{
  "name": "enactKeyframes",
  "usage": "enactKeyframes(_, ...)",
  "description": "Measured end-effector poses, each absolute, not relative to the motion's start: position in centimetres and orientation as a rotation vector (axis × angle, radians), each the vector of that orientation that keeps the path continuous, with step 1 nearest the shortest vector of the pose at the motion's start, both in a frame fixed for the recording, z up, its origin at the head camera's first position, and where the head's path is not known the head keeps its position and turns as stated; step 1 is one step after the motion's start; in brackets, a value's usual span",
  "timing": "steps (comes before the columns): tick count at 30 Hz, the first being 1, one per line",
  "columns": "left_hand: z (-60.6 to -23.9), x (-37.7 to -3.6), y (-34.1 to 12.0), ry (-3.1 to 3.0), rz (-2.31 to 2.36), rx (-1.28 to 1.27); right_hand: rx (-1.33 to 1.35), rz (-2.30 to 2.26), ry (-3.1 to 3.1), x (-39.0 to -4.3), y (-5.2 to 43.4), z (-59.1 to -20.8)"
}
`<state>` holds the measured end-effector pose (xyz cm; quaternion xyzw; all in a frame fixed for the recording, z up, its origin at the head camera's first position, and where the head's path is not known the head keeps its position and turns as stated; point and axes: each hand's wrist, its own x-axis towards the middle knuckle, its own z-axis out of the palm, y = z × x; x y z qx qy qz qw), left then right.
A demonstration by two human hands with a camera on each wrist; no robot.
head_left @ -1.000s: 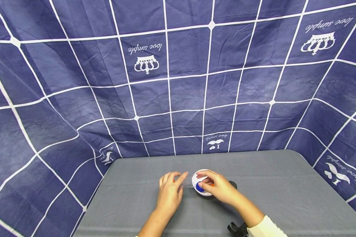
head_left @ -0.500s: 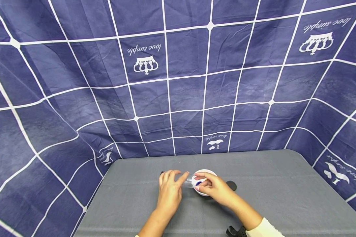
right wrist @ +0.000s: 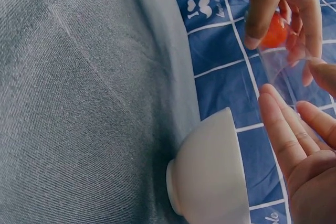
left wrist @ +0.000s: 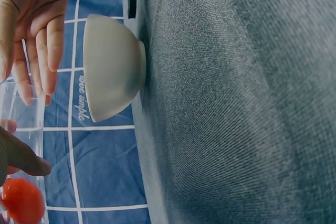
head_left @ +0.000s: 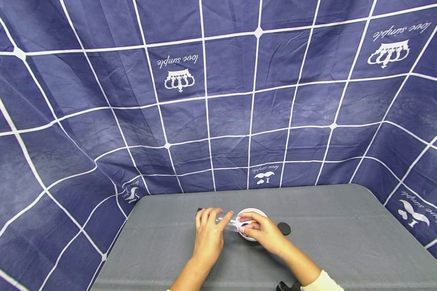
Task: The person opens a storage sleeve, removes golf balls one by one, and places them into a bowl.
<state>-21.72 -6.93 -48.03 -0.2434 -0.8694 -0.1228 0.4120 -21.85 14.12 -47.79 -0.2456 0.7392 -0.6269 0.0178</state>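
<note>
1. Two hands are meeting at the white bowl (head_left: 253,212).
2. I'm seeing left hand (head_left: 208,233) fingers curling around a clear tube (head_left: 227,221): light, slippery; hold mid-barrel.
3. Right hand (head_left: 263,230) is pinching its end.

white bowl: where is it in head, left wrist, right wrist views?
Head: white bowl low centre on the grey table, partly behind the right hand.
Left wrist: upper left, seen side-on.
Right wrist: bottom centre, seen side-on.
Shared landmark: the clear tube with the orange ball inside.
</note>
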Motion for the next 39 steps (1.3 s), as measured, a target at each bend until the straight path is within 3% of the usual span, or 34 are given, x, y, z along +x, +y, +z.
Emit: enactKeyframes(39, -48.47, -21.73, -6.91, -2.154, -0.304, -0.593, -0.681, -1.953, 2.295, -21.84, 13.72, -48.33)
